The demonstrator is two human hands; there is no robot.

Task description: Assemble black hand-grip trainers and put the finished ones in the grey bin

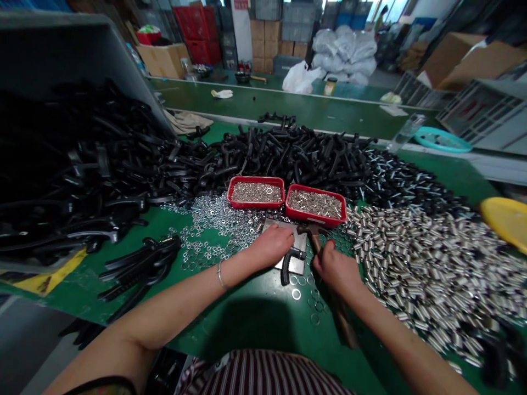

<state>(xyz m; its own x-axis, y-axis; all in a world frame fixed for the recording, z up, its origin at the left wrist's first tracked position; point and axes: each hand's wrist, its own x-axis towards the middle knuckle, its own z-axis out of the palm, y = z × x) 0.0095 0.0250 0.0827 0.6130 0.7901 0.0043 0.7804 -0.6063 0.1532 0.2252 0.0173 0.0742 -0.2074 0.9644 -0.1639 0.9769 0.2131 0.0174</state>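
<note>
My left hand (pixel 272 245) is closed over a black plastic handle piece (pixel 288 264) and presses it onto a small grey metal plate (pixel 297 262) on the green table. My right hand (pixel 335 267) grips the wooden shaft of a hammer (pixel 315 235), whose head rests over the plate's far edge. Loose washers (pixel 295 293) lie on the table just in front of both hands.
Two red trays (pixel 255 192) (pixel 316 206) of small metal parts stand behind the plate. A big heap of black handles (pixel 102 164) fills the left and back. Silver sleeves (pixel 415 252) cover the right, beside a yellow dish (pixel 508 219). Cartons and crates stand beyond.
</note>
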